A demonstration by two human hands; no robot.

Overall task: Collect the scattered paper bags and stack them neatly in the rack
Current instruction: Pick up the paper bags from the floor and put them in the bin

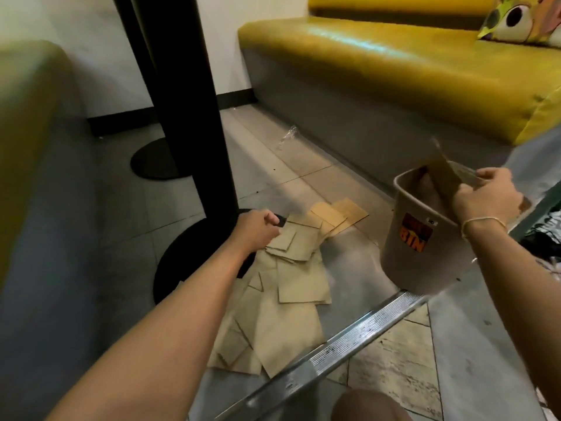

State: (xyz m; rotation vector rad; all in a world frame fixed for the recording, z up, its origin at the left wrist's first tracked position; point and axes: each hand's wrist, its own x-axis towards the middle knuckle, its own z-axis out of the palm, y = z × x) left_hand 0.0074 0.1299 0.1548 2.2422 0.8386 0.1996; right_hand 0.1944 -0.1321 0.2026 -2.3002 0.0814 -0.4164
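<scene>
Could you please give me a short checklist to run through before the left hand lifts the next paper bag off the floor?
1. Left hand reaches the scattered paper bags: ok, its fingers are curled at the far edge of the pile.
2. One bag gripped, not several: cannot tell, the fingers hide the contact.
3. Right hand is free: not ok, it pinches a bag over the grey bin.
4. Bin can take more: ok, bags already stand inside and space shows.
5. Table leg clears the lift: cannot tell, its base lies right beside the pile.
</scene>
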